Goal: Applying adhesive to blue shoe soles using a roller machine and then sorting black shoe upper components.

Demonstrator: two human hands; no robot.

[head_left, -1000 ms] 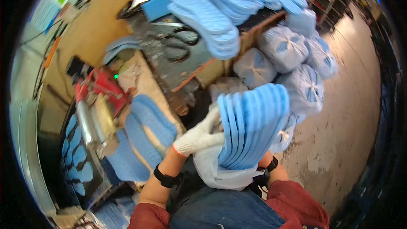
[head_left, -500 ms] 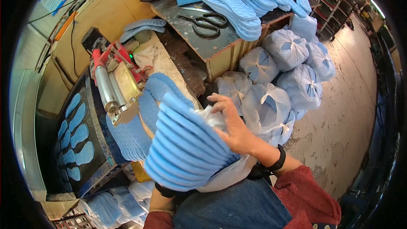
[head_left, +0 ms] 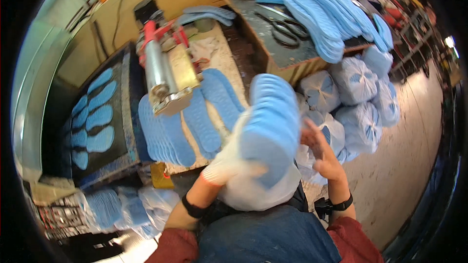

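Observation:
A blurred stack of blue insoles (head_left: 270,122) stands on end in front of me, its lower end inside a thin white plastic bag (head_left: 258,192). My left hand (head_left: 229,160), in a white knitted glove, grips the stack from its left side; some of its fingers are smeared by motion. Just right of the stack is my bare right hand (head_left: 322,152), fingers apart, with nothing visible in it. More insoles lie on the light board to the left: a fanned stack (head_left: 165,134) and separate insoles (head_left: 219,95) beside it.
A roller machine (head_left: 165,68) stands on the board. Further left is a dark panel with blue insole shapes (head_left: 100,117). On the back table (head_left: 292,58) lie black scissors (head_left: 285,29) and stacked insoles (head_left: 317,24). Filled plastic bags (head_left: 358,122) are piled on the right.
The insole stack has turned more upright and shifted right. My gloved left hand has come into sight, and my right hand has moved away from the stack's top toward its right side. The view has shifted.

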